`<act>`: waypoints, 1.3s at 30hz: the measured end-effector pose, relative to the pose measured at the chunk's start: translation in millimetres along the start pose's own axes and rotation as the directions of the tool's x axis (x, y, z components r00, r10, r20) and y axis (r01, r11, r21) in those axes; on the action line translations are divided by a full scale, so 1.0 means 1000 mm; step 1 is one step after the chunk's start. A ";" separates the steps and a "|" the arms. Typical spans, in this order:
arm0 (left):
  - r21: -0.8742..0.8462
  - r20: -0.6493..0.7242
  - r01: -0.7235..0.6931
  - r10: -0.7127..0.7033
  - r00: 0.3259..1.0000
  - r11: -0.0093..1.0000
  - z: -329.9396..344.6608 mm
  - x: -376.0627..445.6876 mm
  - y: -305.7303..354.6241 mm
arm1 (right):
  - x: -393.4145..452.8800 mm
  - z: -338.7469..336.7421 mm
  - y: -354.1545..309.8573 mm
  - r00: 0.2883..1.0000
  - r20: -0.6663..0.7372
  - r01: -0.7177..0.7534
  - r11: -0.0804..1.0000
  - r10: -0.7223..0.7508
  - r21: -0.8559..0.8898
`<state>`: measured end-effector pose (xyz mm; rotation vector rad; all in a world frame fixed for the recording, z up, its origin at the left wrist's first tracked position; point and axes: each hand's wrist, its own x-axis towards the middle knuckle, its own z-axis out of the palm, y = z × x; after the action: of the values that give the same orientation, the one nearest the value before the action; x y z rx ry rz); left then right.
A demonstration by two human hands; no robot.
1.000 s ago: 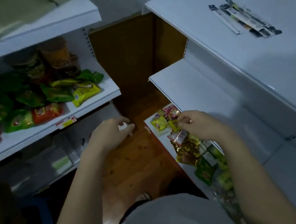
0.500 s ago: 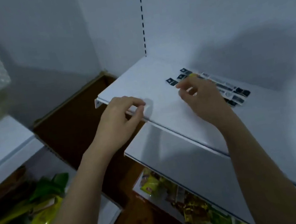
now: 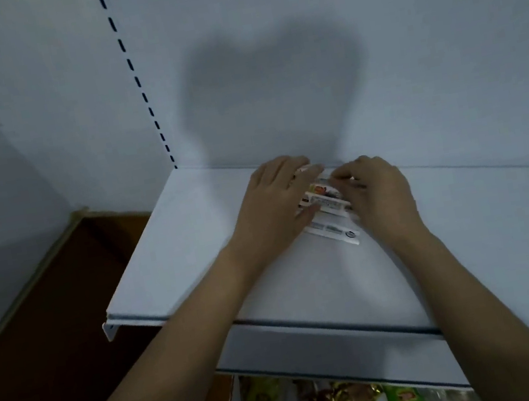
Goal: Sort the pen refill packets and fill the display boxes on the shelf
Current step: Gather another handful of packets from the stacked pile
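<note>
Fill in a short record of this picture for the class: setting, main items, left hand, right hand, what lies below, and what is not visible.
setting: white shelf against a white back panel
main items: packets, a few flat ones lying together on the shelf
left hand: on the packets' left end, fingers stretched over them
right hand: on the packets' right end, fingers curled at them
below: snack packs on a lower shelf
not visible: any display box
</note>
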<state>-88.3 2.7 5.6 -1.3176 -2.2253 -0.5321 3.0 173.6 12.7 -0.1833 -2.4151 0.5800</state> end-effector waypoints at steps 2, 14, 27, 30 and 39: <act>0.081 -0.022 -0.072 0.074 0.997 0.994 0.009 0.004 -0.005 | -0.003 0.002 -0.006 0.995 0.065 0.070 0.990 -0.078 0.125; -0.088 -0.113 0.225 -0.234 0.966 0.970 0.001 -0.006 -0.026 | -0.011 -0.007 0.022 0.942 0.323 -0.074 0.996 0.087 -0.054; 0.080 -0.131 -0.086 0.096 0.987 0.993 0.019 -0.004 -0.011 | -0.009 -0.013 -0.007 0.949 0.272 -0.291 0.783 0.162 0.549; 0.057 -0.138 0.078 -0.070 0.988 0.995 0.013 -0.006 -0.019 | -0.007 -0.013 0.006 0.940 0.226 -0.330 0.842 0.254 0.426; -0.054 -0.179 0.160 -0.167 0.970 0.986 0.007 -0.004 -0.009 | -0.009 -0.011 0.020 0.973 0.168 -0.160 0.987 0.157 0.005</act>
<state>-96.1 -0.5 -3.1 -1.0619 -2.1908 -0.7301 16.5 192.9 6.0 -0.3343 -2.5725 0.7148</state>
